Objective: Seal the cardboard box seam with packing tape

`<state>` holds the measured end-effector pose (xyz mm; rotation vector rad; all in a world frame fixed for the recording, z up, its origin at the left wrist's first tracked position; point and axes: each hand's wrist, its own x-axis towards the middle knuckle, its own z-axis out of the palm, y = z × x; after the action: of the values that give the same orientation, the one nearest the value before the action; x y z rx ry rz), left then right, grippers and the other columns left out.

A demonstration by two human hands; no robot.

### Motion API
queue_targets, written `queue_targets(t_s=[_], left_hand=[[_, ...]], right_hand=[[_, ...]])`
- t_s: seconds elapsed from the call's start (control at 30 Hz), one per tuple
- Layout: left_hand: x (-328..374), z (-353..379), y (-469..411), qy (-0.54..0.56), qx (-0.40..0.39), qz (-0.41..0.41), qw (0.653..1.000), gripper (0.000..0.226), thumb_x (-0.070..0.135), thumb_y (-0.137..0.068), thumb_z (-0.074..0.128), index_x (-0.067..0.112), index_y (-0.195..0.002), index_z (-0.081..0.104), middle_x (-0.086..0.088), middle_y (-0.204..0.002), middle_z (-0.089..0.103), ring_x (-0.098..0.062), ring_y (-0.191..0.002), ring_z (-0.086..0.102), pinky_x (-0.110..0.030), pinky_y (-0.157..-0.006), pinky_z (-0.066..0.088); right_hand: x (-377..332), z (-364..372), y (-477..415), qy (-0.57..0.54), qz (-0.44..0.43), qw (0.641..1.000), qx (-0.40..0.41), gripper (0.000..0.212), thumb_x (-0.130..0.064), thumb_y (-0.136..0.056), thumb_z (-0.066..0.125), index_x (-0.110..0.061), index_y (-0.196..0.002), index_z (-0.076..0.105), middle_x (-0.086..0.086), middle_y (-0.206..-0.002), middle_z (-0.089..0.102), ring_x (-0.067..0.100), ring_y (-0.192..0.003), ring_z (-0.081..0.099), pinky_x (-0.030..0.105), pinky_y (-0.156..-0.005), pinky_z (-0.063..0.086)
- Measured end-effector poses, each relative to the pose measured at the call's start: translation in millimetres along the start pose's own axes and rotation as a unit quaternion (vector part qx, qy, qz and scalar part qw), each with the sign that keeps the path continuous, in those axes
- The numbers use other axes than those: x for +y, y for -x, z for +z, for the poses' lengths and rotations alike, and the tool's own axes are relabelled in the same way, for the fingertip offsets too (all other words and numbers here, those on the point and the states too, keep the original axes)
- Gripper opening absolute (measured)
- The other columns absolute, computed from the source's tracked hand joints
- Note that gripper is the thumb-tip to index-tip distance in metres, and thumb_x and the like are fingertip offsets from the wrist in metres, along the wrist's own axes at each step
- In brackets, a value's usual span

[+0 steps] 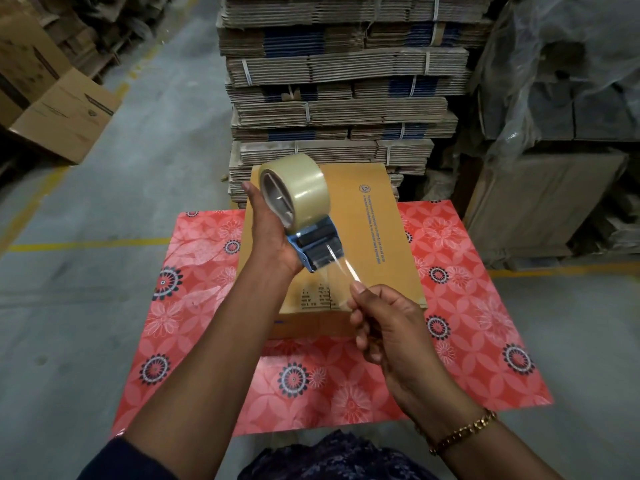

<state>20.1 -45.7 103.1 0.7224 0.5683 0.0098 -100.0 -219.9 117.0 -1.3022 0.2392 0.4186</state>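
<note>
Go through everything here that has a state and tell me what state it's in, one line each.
Dispenser: held up above the box, in the left hand.
Tape roll: mounted on the dispenser, nearly full.
Tape end: pulled out, pinched by the right hand, not yet stuck down.
Box: on the red mat, flaps closed; no tape visible on it.
Flat cartons: strapped in bundles, stacked.

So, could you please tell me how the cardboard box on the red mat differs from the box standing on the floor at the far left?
The cardboard box on the floral mat is closed, while the floor box at far left has its flaps open. The mat box lies low beneath the left hand, tape dispenser and right hand; the floor box stands apart. Both are brown printed cardboard.
</note>
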Motion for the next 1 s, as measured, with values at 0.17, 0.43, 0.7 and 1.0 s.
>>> queue_targets(t_s=[0.17,0.43,0.7,1.0], left_hand=[[-2,-6,-3,-0.027,-0.006,-0.021,0.999,0.083,0.092,-0.081,0.033,0.018,-0.091,0.070,-0.006,-0.066,0.071,-0.023,-0.055,0.069,-0.030,-0.059,0.058],[-30,-7,-25,-0.075,0.021,-0.057,0.995,0.099,0.097,-0.068,0.046,0.027,-0.134,0.068,-0.008,-0.123,0.075,-0.030,-0.091,0.076,-0.042,-0.074,0.060],[-79,-9,-62,-0.204,0.074,-0.068,0.974,0.047,0.064,-0.098,0.050,0.021,-0.096,0.069,-0.012,-0.117,0.074,-0.036,-0.107,0.071,-0.058,-0.098,0.056],[-77,3,-96,-0.378,0.063,-0.037,0.923,0.034,0.029,-0.104,0.049,0.005,-0.116,0.069,-0.016,-0.107,0.073,-0.032,-0.094,0.069,-0.043,-0.091,0.056]], right_hand=[[16,-4,2,0.005,0.009,1.000,0.008,0.024,-0.031,-0.092,0.069,-0.015,-0.075,0.072,0.001,-0.064,0.063,0.008,-0.039,0.045,0.017,-0.033,0.023],[46,-19,-14,0.014,0.043,0.998,0.054,0.022,-0.032,-0.092,0.069,-0.013,-0.083,0.072,-0.001,-0.066,0.063,0.008,-0.043,0.047,0.020,-0.040,0.023],[75,-42,-35,0.021,0.063,0.991,0.112,0.024,-0.027,-0.097,0.066,-0.010,-0.081,0.067,-0.003,-0.061,0.060,0.008,-0.042,0.044,0.018,-0.037,0.024],[101,-48,-54,0.013,0.105,0.982,0.154,0.024,-0.028,-0.100,0.061,-0.013,-0.082,0.065,-0.002,-0.066,0.060,0.008,-0.045,0.047,0.022,-0.042,0.027]])
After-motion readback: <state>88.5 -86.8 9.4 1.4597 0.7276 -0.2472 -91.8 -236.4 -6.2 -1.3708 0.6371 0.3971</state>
